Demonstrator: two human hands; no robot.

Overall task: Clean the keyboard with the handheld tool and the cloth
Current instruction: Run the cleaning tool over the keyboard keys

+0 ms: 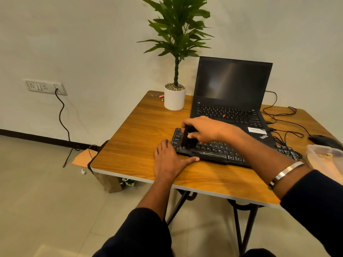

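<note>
Pinching the slim black handheld cleaning tool [186,137] between thumb and fingers, your right hand [206,129] has its grip closed on it from above and holds it nearly upright, so that the lower end meets the keys at the left end of the black wired keyboard [219,150]. Held steep like that, the tip can get down into the gaps between keys, which is likely why you have it so; whether it is a brush or a blower is too dark to tell.

Your left hand [168,160] lies flat and open on the wood-grain bench [133,145], gripping nothing, its thumb stretched along the keyboard's near edge and its fingers against the left corner. It looks placed there as a stop, so the keyboard does not slide while the tool pushes across it.

The keyboard sits slantwise near the front of the bench, its far edge just in front of the open black laptop [232,93]. I see no cloth that I can name with certainty; a clear plastic container [323,156] stands at the right edge, its contents unclear. By my reckoning the tool stage is under way at the left end, with the wiping not yet done.
</note>
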